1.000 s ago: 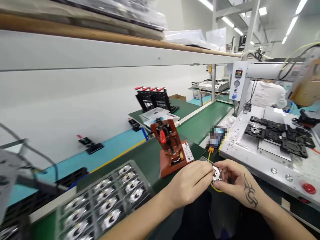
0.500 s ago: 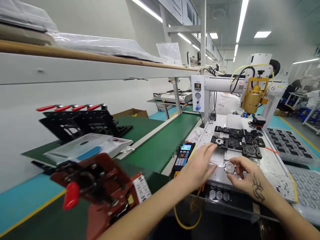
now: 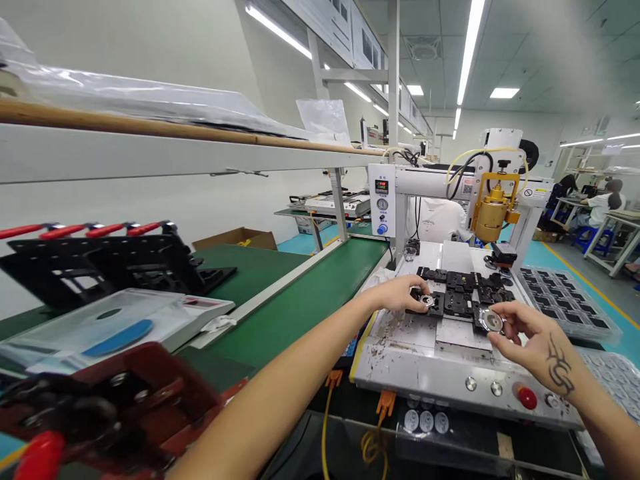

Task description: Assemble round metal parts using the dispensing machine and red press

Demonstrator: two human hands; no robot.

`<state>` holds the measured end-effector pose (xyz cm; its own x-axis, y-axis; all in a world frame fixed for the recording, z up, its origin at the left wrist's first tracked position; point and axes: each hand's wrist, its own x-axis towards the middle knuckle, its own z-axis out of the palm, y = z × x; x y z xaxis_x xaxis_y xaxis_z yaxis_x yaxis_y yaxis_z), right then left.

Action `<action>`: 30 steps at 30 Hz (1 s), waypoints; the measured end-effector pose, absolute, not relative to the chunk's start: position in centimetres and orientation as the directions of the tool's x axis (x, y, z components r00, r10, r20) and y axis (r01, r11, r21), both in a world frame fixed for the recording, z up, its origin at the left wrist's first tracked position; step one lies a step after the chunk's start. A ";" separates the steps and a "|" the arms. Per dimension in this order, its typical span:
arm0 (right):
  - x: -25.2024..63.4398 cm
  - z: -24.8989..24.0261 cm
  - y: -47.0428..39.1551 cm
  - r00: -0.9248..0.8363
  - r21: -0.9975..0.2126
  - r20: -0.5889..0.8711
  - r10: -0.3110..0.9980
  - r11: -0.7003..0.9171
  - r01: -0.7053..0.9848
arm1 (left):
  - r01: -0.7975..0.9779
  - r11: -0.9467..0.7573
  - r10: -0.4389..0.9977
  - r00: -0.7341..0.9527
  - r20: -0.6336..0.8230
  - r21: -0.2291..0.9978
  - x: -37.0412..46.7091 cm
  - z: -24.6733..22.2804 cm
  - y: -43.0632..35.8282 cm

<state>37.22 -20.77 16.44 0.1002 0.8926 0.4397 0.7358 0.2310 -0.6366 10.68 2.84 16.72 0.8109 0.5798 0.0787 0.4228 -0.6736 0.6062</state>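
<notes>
My left hand point(image 3: 404, 293) reaches to the leftmost black fixture point(image 3: 436, 303) on the white machine bed, its fingers closed at a round metal part point(image 3: 427, 301) in that fixture. A round silver disc with a clear rim point(image 3: 492, 321) is pinched between the thumb and fingers of my right hand point(image 3: 525, 333), just in front of the right-hand black fixtures. More black fixtures point(image 3: 457, 302) sit in the middle of the bed, between the two hands.
A gold dispensing head point(image 3: 491, 217) hangs above the bed. Push buttons and a red button point(image 3: 527, 398) line its front. Trays point(image 3: 565, 300) stand at the right, a green conveyor point(image 3: 320, 287) and red clamp fixture point(image 3: 150, 393) at the left. Another person's white shirt point(image 3: 440, 220) shows behind.
My left hand has moved forward onto the left fixture and closed at the round part. My right hand has carried the disc rightward, nearer the right-hand fixtures. The view has shifted too.
</notes>
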 end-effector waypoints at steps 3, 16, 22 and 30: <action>36.8 17.0 -17.9 0.053 -0.617 0.416 0.908 0.240 0.749 | 0.406 -0.678 0.563 0.823 0.077 0.613 11.4 16.9 3.4; 32.5 16.4 -7.3 -0.189 -0.464 0.322 0.928 0.329 0.822 | 0.227 -0.621 0.690 0.612 0.386 0.750 7.7 18.4 0.7; 31.8 16.6 -5.3 -0.254 -0.403 0.215 0.943 0.323 0.856 | 0.156 -0.597 0.722 0.531 0.443 0.787 5.2 17.4 -2.5; 32.1 16.2 -5.5 -0.254 -0.318 0.188 0.949 0.303 0.898 | 0.114 -0.575 0.737 0.503 0.452 0.810 2.4 16.2 -7.2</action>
